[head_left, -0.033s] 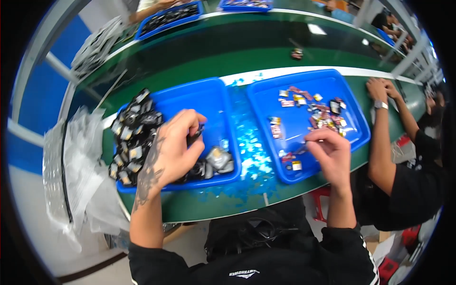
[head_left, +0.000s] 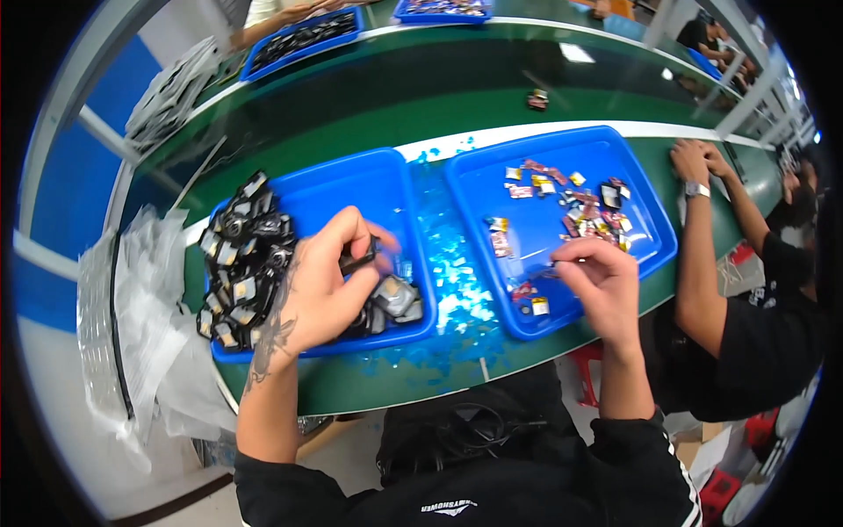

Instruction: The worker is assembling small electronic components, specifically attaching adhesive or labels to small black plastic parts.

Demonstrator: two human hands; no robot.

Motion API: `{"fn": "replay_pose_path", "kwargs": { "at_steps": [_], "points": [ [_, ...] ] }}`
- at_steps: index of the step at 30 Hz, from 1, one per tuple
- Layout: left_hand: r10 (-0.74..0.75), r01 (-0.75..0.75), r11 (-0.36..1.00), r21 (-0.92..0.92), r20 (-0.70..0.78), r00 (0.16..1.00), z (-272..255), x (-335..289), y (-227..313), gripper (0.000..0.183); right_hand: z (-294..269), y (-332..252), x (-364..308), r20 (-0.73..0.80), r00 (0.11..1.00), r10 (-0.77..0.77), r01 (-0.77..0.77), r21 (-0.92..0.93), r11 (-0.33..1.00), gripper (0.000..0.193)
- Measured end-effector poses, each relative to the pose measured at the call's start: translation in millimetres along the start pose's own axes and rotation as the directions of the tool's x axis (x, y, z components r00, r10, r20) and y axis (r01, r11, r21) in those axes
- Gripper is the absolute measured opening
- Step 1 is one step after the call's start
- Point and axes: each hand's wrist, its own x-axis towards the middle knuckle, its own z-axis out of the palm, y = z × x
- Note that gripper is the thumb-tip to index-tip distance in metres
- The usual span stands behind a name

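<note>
My left hand (head_left: 323,285) is closed on a small black part (head_left: 360,256), held over the left blue tray (head_left: 347,180). Some of its fingertips are smeared by motion. Heaped at that tray's left side are several small black parts (head_left: 241,281) with silvery faces, and more (head_left: 395,299) lie under and beside the hand. My right hand (head_left: 606,290) hovers above the right blue tray (head_left: 562,332), thumb and forefinger pinched on something thin and dark, too small to make out. Small components (head_left: 593,215) in pink, yellow and silver lie scattered in that tray.
Blue film scraps (head_left: 461,290) litter the green table (head_left: 430,373) between the trays. Clear plastic sheets (head_left: 162,325) hang at the left edge. A co-worker's hands (head_left: 694,162) rest at the right. A small component (head_left: 537,99) sits beyond the trays, and other blue trays (head_left: 303,42) stand farther back.
The whole view has shifted slightly. The fingers of my left hand have moved a little around the black part; my right hand keeps its pinch.
</note>
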Motion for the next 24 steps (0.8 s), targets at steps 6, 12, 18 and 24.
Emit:
{"fn": "replay_pose_path", "kwargs": {
  "at_steps": [6,12,18,24],
  "points": [
    [-0.099,0.170,0.915,-0.366,0.204,0.974,63,7,31,0.039,17,-17,-14,0.087,0.996,0.021,-0.051,0.366,0.929,0.012],
    [0.171,-0.171,0.985,-0.009,0.060,0.983,76,-10,23,0.020,46,-31,-13,0.245,0.969,-0.019,-0.066,0.335,0.940,0.013],
    [0.069,-0.066,0.993,-0.095,0.036,0.997,77,-8,12,0.013,53,-23,-10,0.112,0.961,-0.252,0.241,0.104,0.965,0.011],
    [0.059,-0.058,0.998,-0.037,0.019,0.998,77,-13,13,0.008,50,-23,-2,0.182,0.931,-0.316,0.322,-0.003,0.947,0.009]
  ]
}}
